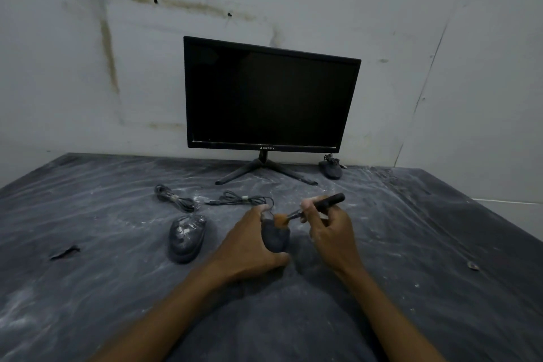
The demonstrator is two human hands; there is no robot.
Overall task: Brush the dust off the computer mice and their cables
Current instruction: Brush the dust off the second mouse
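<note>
Dust streaks the dark grey, wrinkled plastic-covered tabletop [411, 244] where I work. My left hand [249, 241] is curled around a small dark grey computer mouse [276, 236], fingers along its far side and thumb at its near end, holding it against the surface near the middle of the table. My right hand [329, 229] pinches a black-handled brush [317, 205] between thumb and fingers, the handle angled up and away to the right, and its orange-brown bristle tuft [280, 219] touches the front of the mouse I hold. That mouse's thin dark cable [241, 200] lies loosely bundled just beyond my left hand. To the left sits a second, larger dark mouse [186, 236] heavily speckled with white dust, and its coiled grey cable [176, 200] lies just behind it. A black flat monitor [270, 97] with a dark screen stands on a splayed stand at the back against the stained white wall [88, 67]. A third dark mouse [331, 169] with a bunched cord rests beside the stand's right foot.
</note>
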